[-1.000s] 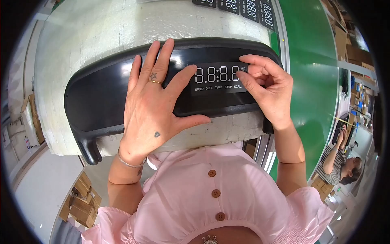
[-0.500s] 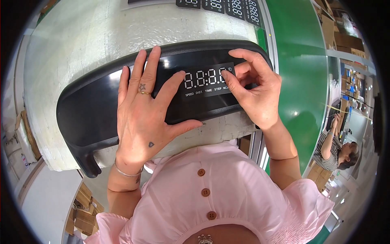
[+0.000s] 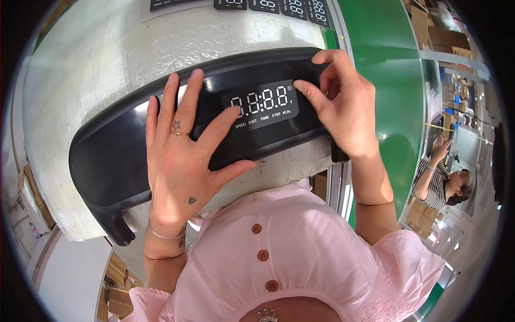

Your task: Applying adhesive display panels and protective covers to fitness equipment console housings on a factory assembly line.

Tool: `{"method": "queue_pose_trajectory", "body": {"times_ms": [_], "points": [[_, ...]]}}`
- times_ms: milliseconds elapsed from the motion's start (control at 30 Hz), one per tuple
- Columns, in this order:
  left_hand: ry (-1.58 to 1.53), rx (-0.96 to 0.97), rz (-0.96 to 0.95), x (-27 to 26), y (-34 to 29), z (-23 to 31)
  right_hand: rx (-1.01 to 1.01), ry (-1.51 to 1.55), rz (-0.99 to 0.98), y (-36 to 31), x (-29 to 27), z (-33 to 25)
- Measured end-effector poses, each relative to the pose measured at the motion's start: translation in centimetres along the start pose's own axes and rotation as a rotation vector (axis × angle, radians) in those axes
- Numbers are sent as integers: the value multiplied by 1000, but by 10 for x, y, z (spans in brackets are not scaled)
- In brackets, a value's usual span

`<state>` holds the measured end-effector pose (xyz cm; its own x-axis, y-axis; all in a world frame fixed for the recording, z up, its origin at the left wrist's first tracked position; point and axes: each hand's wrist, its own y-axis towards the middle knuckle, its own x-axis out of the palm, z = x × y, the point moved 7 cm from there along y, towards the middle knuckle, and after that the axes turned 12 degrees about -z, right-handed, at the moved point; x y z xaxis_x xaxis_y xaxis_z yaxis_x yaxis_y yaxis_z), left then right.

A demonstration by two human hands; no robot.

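Observation:
A long black console panel [image 3: 112,155] with a glossy face and rounded rim lies in front of me, tilted across the view. On its right half sits a dark rectangular display label [image 3: 265,115] with white digit segments and small lettering. My left hand [image 3: 179,153] is spread over the middle of the panel, its index fingertip at the label's left end. My right hand [image 3: 351,110] is at the panel's right end, thumb and index finger apart, the other fingers curled. Its thumb tip is beside the label's upper right corner; nothing shows between the fingers.
Beneath the panel is a pale block-like work surface [image 3: 102,75] with a shiny cover. Several similar dark display labels [image 3: 263,5] lie at its far edge. To the right runs a green surface [image 3: 383,107]. Beyond it, a person in a striped top [image 3: 429,185] works. Cardboard boxes [image 3: 115,271] are at lower left.
My right thumb has come off the label's right end, and the hand has shifted right, its thumb and index finger further apart. The left index fingertip has moved slightly down over the first digit.

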<state>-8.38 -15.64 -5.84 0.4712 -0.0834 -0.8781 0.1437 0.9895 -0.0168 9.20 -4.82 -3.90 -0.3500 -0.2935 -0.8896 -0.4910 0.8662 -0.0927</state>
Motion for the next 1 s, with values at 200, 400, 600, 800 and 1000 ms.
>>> {"method": "queue_pose_trajectory", "body": {"times_ms": [200, 400, 600, 800, 1000], "points": [[-30, 87, -28, -3, -1, 8, -289, -90, 178, 1, 5, 11], [-25, 140, 11, -4, 2, 8, -322, -170, -131, 7, 27, -3], [-39, 362, 92, -11, -12, 22, -538, -45, -539, 52, 29, -35], [56, 396, 67, -18, -23, 44, -413, 230, -1037, 80, 53, -40], [-117, 622, 327, -64, -85, 66, -500, 246, -543, 16, -137, -64]]}}
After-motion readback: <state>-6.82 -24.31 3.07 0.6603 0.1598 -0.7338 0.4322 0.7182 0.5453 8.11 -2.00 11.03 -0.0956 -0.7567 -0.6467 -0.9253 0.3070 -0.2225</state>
